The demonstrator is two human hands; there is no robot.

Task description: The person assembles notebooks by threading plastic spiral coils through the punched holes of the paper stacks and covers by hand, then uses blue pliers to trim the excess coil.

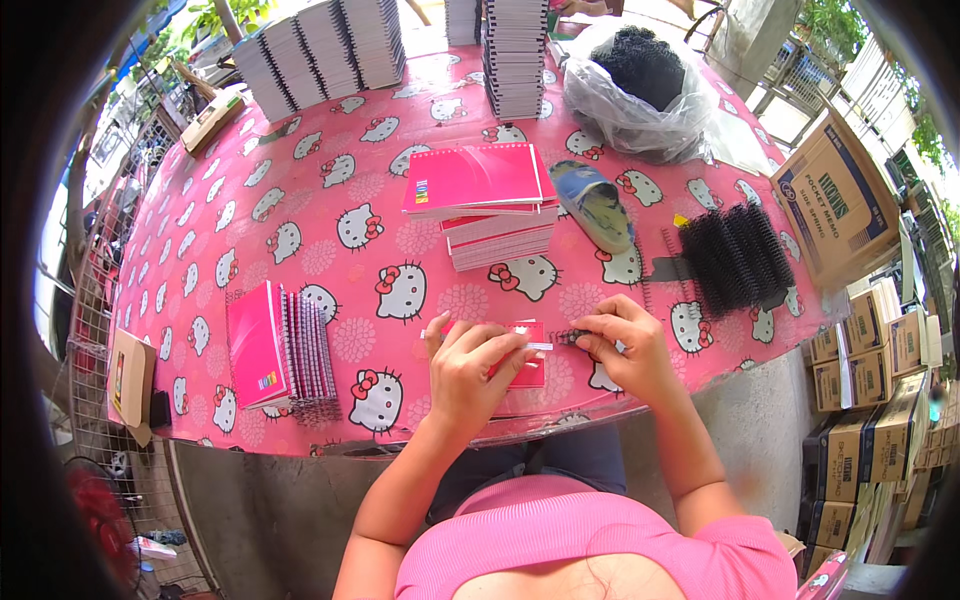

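Observation:
My left hand (pixel 462 370) is closed on a small pink notebook (pixel 530 376) near the table's front edge, its fingers pinching the page edges. Just to the right, my right hand (pixel 632 348) pinches a short black spiral coil (pixel 568 337), whose free end points at the notebook. Beyond my hands stands a pile of pink notebooks (pixel 478 182) with punched holes along the far edge. On the left, another group of pink notebooks (pixel 258 345) has dark coils along one side. A bundle of black spiral coils (pixel 735 262) lies to the right.
A blue-and-yellow slipper (pixel 592 205) lies beside the notebook pile. At the back are a plastic bag (pixel 600 110) of black coils and tall notebook stacks (pixel 515 60). A cardboard box (pixel 840 205) stands at the right edge, a smaller carton (pixel 130 375) at the left.

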